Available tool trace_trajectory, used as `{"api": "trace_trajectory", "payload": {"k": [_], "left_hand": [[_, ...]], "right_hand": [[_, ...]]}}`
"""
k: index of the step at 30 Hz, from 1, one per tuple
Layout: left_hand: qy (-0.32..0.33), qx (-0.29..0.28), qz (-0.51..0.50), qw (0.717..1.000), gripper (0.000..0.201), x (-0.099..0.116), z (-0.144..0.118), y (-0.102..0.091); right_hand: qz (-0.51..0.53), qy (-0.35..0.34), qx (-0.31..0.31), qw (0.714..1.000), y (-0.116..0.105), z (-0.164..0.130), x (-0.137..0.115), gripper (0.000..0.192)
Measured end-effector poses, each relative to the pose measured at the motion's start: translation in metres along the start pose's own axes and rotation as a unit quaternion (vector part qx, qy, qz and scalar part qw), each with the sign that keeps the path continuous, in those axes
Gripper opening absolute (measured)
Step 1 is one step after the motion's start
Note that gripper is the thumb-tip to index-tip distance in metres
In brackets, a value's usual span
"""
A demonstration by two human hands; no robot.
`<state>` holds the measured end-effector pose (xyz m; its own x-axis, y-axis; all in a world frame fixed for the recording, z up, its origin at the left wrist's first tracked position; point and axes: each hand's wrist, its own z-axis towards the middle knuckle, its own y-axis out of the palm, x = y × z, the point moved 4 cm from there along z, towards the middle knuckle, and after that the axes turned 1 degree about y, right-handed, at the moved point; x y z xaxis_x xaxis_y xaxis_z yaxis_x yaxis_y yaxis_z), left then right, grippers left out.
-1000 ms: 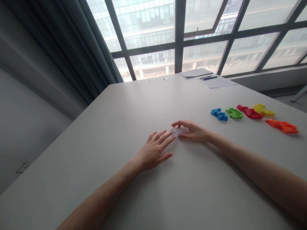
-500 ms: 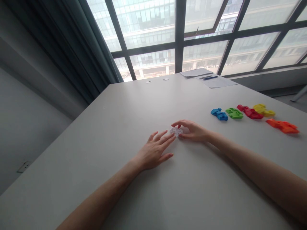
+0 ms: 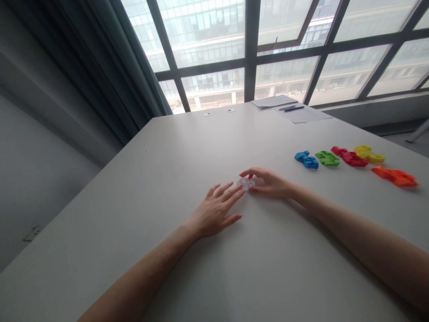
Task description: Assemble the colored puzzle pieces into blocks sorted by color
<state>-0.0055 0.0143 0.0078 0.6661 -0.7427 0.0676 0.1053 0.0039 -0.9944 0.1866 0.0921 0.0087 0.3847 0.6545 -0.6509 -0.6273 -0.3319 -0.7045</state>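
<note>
Near frame centre we see a small clear piece (image 3: 246,183) flat on the matte white table (image 3: 167,156), pinched at its right side by our right hand (image 3: 270,183); our left hand (image 3: 214,210), fingers spread flat, touches it from lower left. Glossy blue (image 3: 306,159), green (image 3: 327,158), red (image 3: 349,157), yellow (image 3: 368,154) and orange (image 3: 397,176) pieces lie right

I see a smooth, matt pale counter (image 3: 187,147). The small piece (image 3: 246,183) looks like clear plastic; the blue piece (image 3: 306,159) and orange piece (image 3: 395,175) look like matt moulded plastic. Paper sheets (image 3: 303,114) lie flat.
</note>
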Motion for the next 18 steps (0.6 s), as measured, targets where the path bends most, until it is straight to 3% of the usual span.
{"api": "trace_trajectory", "payload": {"k": [4,18], "left_hand": [[0.005,0.005,0.001,1.000,0.055,-0.0003,-0.0009,0.0013],[0.006,0.011,-0.028,1.000,0.057,-0.0002,-0.0009,0.0000]], "right_hand": [[0.009,0.011,-0.013,1.000,0.0001,0.0004,0.0005,0.045],[0.014,0.021,-0.010,1.000,-0.0013,0.0014,-0.0048,0.040]]}}
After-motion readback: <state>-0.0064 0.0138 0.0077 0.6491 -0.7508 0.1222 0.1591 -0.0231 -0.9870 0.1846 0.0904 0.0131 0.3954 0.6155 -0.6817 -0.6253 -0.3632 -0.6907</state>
